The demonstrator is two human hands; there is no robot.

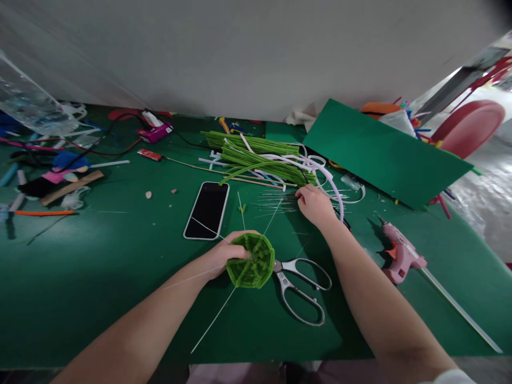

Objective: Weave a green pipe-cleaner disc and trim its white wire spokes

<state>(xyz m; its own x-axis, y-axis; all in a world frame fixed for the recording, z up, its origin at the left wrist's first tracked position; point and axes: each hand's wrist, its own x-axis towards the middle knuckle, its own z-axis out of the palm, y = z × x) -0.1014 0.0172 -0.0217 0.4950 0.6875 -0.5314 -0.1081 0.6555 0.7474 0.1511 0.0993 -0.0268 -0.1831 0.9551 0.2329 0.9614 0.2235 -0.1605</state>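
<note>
Head view: left hand (222, 257) is pinching green frame (260, 262), 5 wires (214, 320) already protruding; right hand (316, 205) is perhaps pinching loose wires (276, 200)

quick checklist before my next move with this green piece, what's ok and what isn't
1. Round, ribbed, fuzzy green piece held: ok, the left hand grips it, thumb inside.
2. Thin pale wires sticking out of it clear of other things: not ok, one crosses the white-edged black phone in this view.
3. Right hand at the loose, thin silvery wires: ok.
4. One wire pinched there: cannot tell.
5. Silver metal scissors with blades in plain view: not ok, the piece hides them.
6. Pink plastic glue gun cool: cannot tell.
</note>
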